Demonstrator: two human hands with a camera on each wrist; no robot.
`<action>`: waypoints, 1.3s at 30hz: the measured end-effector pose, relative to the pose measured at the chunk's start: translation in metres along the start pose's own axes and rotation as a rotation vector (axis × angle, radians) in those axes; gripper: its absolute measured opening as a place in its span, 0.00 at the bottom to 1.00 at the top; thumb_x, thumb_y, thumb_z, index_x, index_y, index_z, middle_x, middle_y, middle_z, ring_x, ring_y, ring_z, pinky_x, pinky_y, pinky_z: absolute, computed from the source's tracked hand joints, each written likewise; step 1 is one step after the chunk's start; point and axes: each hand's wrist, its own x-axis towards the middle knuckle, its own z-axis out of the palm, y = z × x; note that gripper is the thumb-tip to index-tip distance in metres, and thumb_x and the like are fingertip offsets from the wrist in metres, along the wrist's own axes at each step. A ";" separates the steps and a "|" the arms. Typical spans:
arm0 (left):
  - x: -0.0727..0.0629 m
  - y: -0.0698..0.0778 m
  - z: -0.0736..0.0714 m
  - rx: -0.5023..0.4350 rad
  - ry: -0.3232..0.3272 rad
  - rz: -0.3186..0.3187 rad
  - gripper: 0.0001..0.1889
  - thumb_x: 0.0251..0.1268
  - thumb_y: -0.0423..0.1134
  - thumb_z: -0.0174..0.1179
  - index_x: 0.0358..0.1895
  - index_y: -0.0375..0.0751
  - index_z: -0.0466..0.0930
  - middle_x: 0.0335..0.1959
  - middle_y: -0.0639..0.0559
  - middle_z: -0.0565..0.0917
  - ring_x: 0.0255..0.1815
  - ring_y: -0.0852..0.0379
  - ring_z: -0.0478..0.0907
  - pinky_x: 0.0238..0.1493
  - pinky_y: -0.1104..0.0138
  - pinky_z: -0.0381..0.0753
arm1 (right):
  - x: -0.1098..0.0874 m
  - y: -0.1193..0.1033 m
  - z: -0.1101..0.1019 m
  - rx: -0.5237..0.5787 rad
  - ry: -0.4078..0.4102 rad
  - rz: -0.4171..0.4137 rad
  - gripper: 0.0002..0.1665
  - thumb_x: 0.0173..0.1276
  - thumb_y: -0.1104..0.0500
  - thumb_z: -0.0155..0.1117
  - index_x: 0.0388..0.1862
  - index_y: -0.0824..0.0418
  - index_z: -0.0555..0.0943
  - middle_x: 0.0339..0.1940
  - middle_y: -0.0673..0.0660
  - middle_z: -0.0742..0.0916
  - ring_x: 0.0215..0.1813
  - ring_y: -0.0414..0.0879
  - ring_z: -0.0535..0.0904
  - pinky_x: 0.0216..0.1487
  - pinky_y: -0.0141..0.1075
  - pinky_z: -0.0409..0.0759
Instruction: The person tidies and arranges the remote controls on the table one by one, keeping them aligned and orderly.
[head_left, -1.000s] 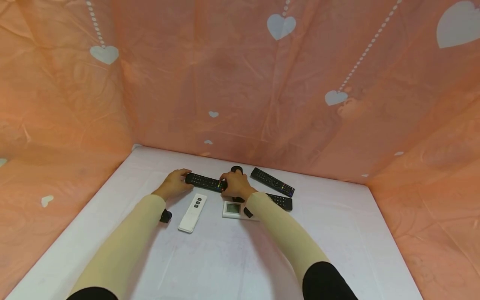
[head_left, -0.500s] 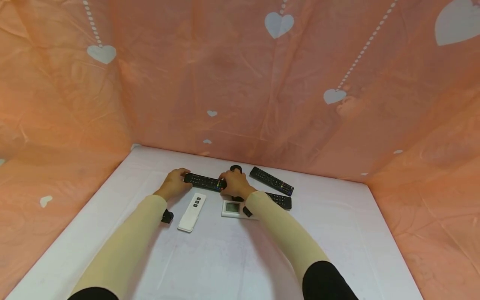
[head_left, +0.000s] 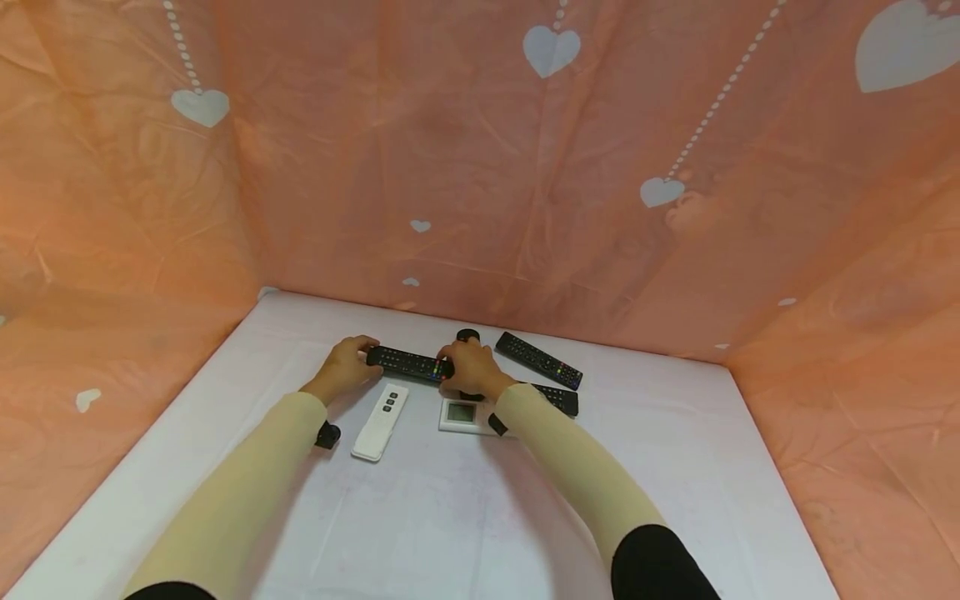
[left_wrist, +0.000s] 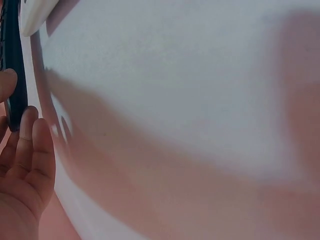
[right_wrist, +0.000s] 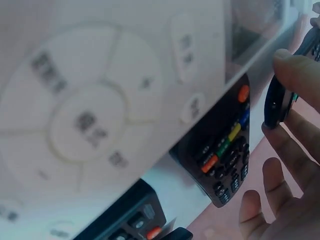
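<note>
Both hands hold a long black remote control (head_left: 408, 364) by its two ends, lying crosswise at the back of the white table. My left hand (head_left: 345, 367) grips its left end; in the left wrist view the thumb lies on one face of the remote (left_wrist: 15, 55), fingers on the other side. My right hand (head_left: 472, 368) pinches the right end, near the coloured buttons. Seen from the right wrist, thumb and fingers meet around the remote's end (right_wrist: 274, 102), and the other fingers of the hand (right_wrist: 300, 185) spread loosely. Another black remote (head_left: 468, 335) lies beneath the right hand, mostly hidden.
A white remote (head_left: 380, 422) with dark buttons lies by the left forearm. A white remote with a small screen (head_left: 461, 414) sits under the right wrist. Two black remotes (head_left: 538, 360) lie at the right, one partly behind the sleeve. Orange cloth (head_left: 480, 208) walls the table's back and sides.
The head view shifts slightly. Both hands keep their hold on the black remote, which stays in the same place between them.
</note>
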 end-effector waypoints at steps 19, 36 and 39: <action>-0.007 -0.003 0.000 -0.014 0.013 0.020 0.28 0.60 0.35 0.62 0.63 0.30 0.69 0.59 0.30 0.73 0.61 0.36 0.71 0.64 0.46 0.69 | -0.009 -0.006 -0.008 0.018 -0.024 -0.012 0.32 0.57 0.47 0.73 0.61 0.49 0.77 0.56 0.52 0.82 0.62 0.53 0.72 0.58 0.53 0.71; -0.010 -0.006 -0.001 -0.035 0.022 0.079 0.29 0.59 0.36 0.64 0.63 0.30 0.69 0.56 0.32 0.74 0.53 0.40 0.76 0.55 0.51 0.77 | -0.018 -0.005 -0.014 0.073 -0.014 -0.045 0.32 0.58 0.51 0.72 0.62 0.53 0.76 0.59 0.58 0.78 0.64 0.58 0.72 0.58 0.57 0.73; -0.011 -0.006 -0.001 -0.035 0.027 0.084 0.28 0.59 0.36 0.64 0.63 0.30 0.69 0.56 0.33 0.74 0.51 0.41 0.76 0.54 0.52 0.77 | -0.021 -0.006 -0.015 0.114 -0.007 -0.059 0.32 0.58 0.54 0.72 0.62 0.56 0.75 0.57 0.59 0.78 0.60 0.55 0.74 0.58 0.55 0.74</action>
